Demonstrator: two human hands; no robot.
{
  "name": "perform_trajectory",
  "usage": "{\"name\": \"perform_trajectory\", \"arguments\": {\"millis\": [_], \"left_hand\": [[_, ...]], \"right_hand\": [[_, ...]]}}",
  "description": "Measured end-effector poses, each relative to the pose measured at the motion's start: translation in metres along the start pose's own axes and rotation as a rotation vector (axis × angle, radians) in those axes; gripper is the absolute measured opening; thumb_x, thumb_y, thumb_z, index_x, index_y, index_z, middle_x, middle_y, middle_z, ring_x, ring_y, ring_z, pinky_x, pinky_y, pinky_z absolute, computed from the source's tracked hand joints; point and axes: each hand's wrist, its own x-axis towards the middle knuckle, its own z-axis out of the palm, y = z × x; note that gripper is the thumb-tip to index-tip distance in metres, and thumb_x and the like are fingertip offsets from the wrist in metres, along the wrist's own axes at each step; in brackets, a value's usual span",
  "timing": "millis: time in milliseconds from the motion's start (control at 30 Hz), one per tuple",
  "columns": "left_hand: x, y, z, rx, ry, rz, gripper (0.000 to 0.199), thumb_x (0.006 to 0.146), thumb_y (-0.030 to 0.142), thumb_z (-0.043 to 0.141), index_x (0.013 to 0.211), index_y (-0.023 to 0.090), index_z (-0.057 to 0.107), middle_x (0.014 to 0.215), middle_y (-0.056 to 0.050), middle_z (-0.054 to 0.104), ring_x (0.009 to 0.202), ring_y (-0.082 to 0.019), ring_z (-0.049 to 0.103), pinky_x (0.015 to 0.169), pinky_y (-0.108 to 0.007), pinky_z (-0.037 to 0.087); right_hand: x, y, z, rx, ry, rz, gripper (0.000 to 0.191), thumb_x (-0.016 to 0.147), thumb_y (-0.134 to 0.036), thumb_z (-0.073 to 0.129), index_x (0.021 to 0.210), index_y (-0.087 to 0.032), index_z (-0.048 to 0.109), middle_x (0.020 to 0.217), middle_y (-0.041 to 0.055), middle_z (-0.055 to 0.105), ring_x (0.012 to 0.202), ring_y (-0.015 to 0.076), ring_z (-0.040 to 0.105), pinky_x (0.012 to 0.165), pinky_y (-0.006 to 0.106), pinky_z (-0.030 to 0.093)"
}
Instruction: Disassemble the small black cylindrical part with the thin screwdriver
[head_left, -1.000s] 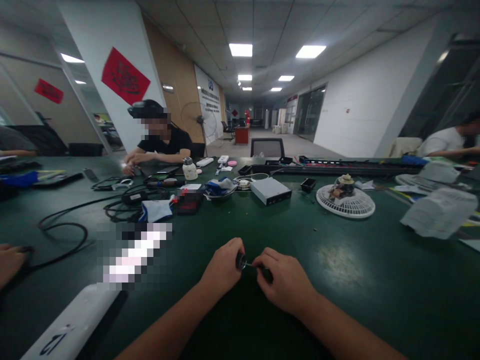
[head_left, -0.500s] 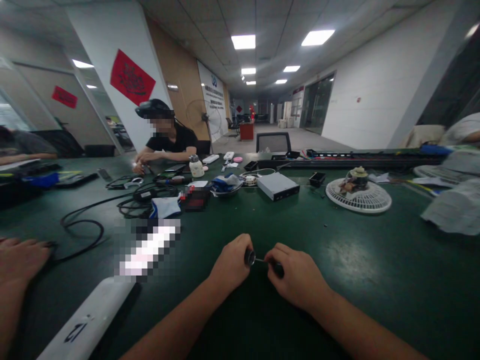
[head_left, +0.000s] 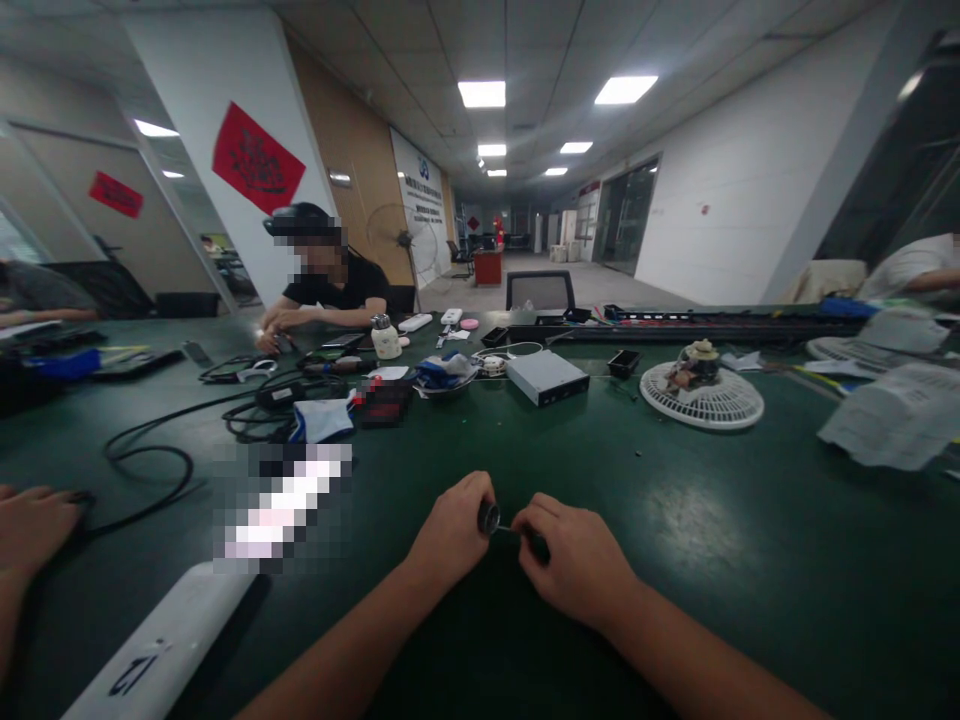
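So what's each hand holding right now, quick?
Left hand: closed around a small dark cylinder.
Right hand: closed on a thin-shafted tool, perhaps a screwdriver.

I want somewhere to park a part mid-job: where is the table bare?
The widest bare tabletop lies right of the right hand, nearer than the white fan grille. A narrower strip, lightly specked, runs between the left hand and the optical drive. Crowded: the left side, with the black cable bundle and white bar marked "12", and the far side.

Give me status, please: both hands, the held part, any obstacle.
Left hand: holding dark round part. Right hand: holding thin rod, pointed at the part; contact unclear. Grey box: beyond hands, not between them.
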Motion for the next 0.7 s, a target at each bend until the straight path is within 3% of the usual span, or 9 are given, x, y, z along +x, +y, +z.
{"name": "perform_trajectory", "arguments": {"millis": [100,333,567,700], "left_hand": [[0.0002,0.0000,0.0004,-0.008,0.005,0.007,0.022,0.075,-0.002,0.052,0.080,0.020,0.051,0.084,0.000,0.058,0.073,-0.015,0.055,0.064,-0.026,0.037],[-0.0003,0.0012,-0.0005,-0.014,0.003,0.006,0.018,0.076,0.003,0.056,0.079,0.020,0.050,0.083,0.000,0.058,0.073,-0.015,0.054,0.062,-0.027,0.036],[0.0011,-0.0027,0.0012,-0.032,0.001,-0.002,0.023,0.072,-0.003,0.051,0.080,0.019,0.050,0.083,0.001,0.056,0.073,-0.015,0.054,0.063,-0.026,0.036],[0.0027,-0.0057,0.0025,-0.051,0.009,0.015,0.024,0.071,-0.003,0.051,0.080,0.020,0.049,0.083,0.001,0.055,0.073,-0.014,0.053,0.063,-0.026,0.036]], "right_hand": [[0.0006,-0.0002,0.0001,-0.017,0.028,0.062,0.017,0.088,-0.016,0.056,0.101,-0.023,0.066,0.097,0.0016,0.067,0.077,0.0170,0.064,0.065,0.029,0.047],[-0.0011,-0.0031,0.0030,0.040,0.034,-0.043,0.021,0.089,-0.014,0.054,0.105,-0.022,0.065,0.100,0.0020,0.067,0.083,0.0168,0.065,0.073,0.029,0.049],[0.0013,0.0020,0.0040,0.000,0.041,0.068,0.019,0.090,-0.015,0.054,0.103,-0.023,0.065,0.096,0.0015,0.066,0.077,0.0169,0.064,0.067,0.029,0.048],[0.0033,0.0019,0.0084,0.082,0.043,0.016,0.022,0.090,-0.012,0.052,0.106,-0.023,0.064,0.097,0.0019,0.066,0.080,0.0166,0.064,0.070,0.029,0.048]]}}
